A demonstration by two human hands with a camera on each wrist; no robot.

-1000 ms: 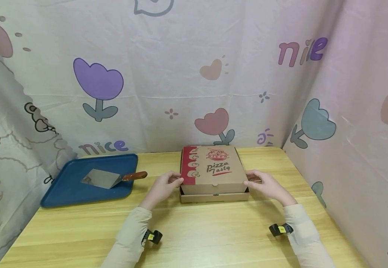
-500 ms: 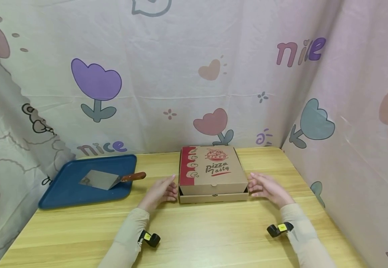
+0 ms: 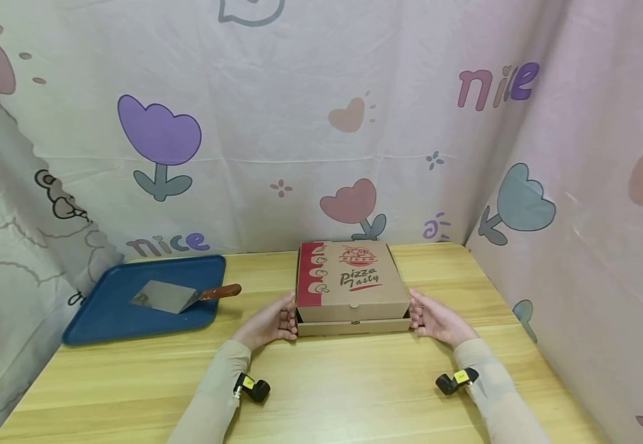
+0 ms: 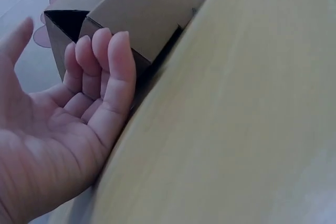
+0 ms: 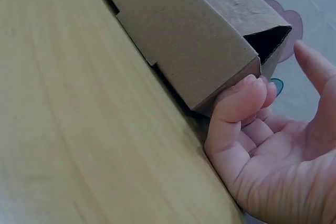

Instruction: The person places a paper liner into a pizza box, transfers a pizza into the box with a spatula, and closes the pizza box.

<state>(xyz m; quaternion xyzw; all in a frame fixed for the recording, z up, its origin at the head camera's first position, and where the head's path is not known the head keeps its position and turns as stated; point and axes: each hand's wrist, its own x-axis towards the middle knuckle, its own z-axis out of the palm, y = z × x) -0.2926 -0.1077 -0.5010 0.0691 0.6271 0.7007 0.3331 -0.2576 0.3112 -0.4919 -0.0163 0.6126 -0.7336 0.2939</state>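
A cardboard pizza box [image 3: 362, 296] with a red printed strip sits at the back of the table, its lid down and slightly raised over the front wall. My left hand [image 3: 267, 324] is at the box's left front corner. In the left wrist view its bent fingers [image 4: 119, 66] reach the box corner while the thumb stands away. At the opposite corner is my right hand [image 3: 439, 318]. The right wrist view shows its fingers [image 5: 239, 106] bent against the box side [image 5: 184, 40], thumb apart. A dark gap shows under the lid in both wrist views.
Left of the box lies a blue tray [image 3: 105, 320], bearing a pizza server [image 3: 167, 296] whose wooden handle [image 3: 221, 291] juts past the tray's right edge. A printed curtain [image 3: 254, 123] hangs behind and on both sides of the wooden table [image 3: 343, 394].
Both hands have let go of the lid's front corners and lowered to the sides of the box's base, moving in towards it. The lid, tray and server have stayed put.
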